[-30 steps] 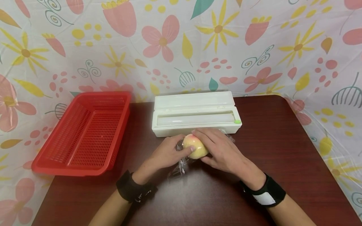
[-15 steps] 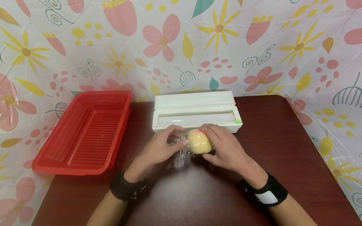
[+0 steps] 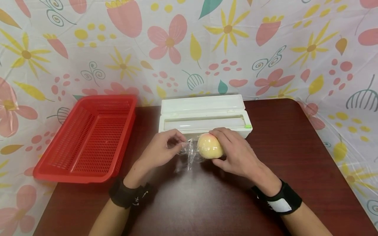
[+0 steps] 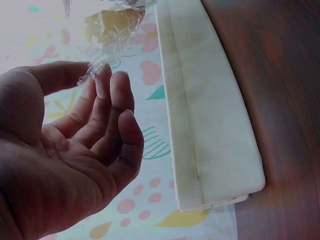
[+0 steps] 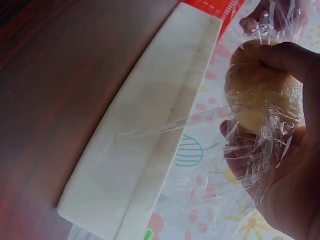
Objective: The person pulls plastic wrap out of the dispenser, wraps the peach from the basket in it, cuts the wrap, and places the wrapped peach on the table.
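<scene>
My right hand (image 3: 240, 155) grips a yellow apple (image 3: 210, 146) with a pink blush, fingers over its far side and thumb near its base. Clear plastic wrap (image 3: 190, 154) clings around the apple and gathers in a crinkled bunch on its left. That bunch's end is pinched between the thumb and fingertips of my left hand (image 3: 157, 149), while the other fingers curl loosely. In the right wrist view, loose film (image 5: 215, 175) spreads over the palm side, and a thin strand stretches across the white box. Both hands are in front of that box.
Behind the hands stands the long white wrap dispenser (image 3: 203, 104), lid raised, a film roll (image 3: 203, 124) inside and a green slider (image 3: 248, 126) at its right end. A red perforated basket (image 3: 73, 178) sits at the left of the dark wooden table (image 3: 289, 141). Floral cloth hangs behind.
My left hand has let go of the apple, drawn left, and now pinches the wrap. The right hand has shifted slightly back and right with the apple.
</scene>
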The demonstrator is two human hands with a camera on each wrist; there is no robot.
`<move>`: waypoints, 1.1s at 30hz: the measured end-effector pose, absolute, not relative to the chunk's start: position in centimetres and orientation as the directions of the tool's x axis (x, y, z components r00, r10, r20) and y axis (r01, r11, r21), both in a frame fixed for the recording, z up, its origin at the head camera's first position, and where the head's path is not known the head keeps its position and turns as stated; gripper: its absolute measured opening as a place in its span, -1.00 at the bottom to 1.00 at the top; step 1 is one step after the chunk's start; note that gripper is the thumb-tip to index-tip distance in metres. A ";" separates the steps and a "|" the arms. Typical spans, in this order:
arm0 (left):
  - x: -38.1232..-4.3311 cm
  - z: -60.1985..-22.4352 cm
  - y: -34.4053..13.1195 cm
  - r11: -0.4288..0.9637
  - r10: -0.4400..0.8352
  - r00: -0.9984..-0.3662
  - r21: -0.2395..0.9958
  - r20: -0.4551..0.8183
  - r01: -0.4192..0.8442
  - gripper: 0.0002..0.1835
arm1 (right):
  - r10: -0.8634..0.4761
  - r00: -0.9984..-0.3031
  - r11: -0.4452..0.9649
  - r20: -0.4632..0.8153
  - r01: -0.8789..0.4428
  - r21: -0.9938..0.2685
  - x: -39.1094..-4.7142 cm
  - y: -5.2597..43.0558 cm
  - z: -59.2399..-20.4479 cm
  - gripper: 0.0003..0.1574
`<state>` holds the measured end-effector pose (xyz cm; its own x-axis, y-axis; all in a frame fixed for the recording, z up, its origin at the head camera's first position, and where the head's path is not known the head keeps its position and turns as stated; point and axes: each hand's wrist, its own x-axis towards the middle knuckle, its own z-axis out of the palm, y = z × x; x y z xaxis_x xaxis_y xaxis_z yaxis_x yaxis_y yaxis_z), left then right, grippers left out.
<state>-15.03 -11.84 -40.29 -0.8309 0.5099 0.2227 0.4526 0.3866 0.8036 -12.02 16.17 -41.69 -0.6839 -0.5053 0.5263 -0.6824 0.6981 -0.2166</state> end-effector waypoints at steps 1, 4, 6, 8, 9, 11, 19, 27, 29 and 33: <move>-15.0 -40.4 -11.9 0.384 0.508 -0.831 0.803 0.229 0.456 -0.88 | -0.505 -0.685 0.699 0.525 -0.681 -0.217 -12.0 16.2 -41.7 -0.01; -15.1 -40.5 -11.9 0.389 0.499 -0.831 0.794 0.246 0.468 -0.89 | -0.504 -0.687 0.700 0.523 -0.680 -0.219 -12.0 16.2 -41.6 -0.02; -15.1 -40.5 -12.0 0.406 0.494 -0.833 0.782 0.247 0.473 -0.89 | -0.507 -0.686 0.698 0.522 -0.682 -0.219 -12.0 16.3 -41.6 -0.03; -15.2 -40.4 -12.0 0.427 0.488 -0.838 0.771 0.244 0.473 -0.88 | -0.511 -0.683 0.696 0.523 -0.685 -0.215 -12.0 16.3 -41.6 -0.04; -15.2 -40.4 -12.1 0.436 0.486 -0.840 0.767 0.241 0.471 -0.88 | -0.513 -0.680 0.695 0.523 -0.687 -0.212 -12.0 16.3 -41.6 -0.04; -15.2 -40.4 -12.1 0.452 0.479 -0.847 0.762 0.231 0.464 -0.87 | -0.518 -0.677 0.693 0.523 -0.691 -0.207 -12.0 16.3 -41.6 -0.04; -15.0 -40.4 -11.9 0.523 0.433 -0.836 0.661 0.337 0.538 -0.80 | -0.522 -0.686 0.710 0.506 -0.679 -0.188 -11.9 16.4 -41.6 -0.02; -10.3 -39.2 -8.7 0.573 0.329 -0.761 0.522 0.559 0.631 -0.74 | -0.481 -0.705 0.748 0.521 -0.640 -0.177 -11.7 16.1 -41.6 -0.04; -8.8 -39.5 -7.5 0.570 0.355 -0.741 0.496 0.570 0.655 -0.71 | -0.436 -0.724 0.763 0.534 -0.613 -0.207 -11.6 15.9 -41.6 -0.05; -6.6 -40.5 -5.7 0.558 0.393 -0.719 0.472 0.574 0.682 -0.57 | -0.330 -0.776 0.785 0.538 -0.542 -0.300 -11.2 15.7 -41.5 -0.06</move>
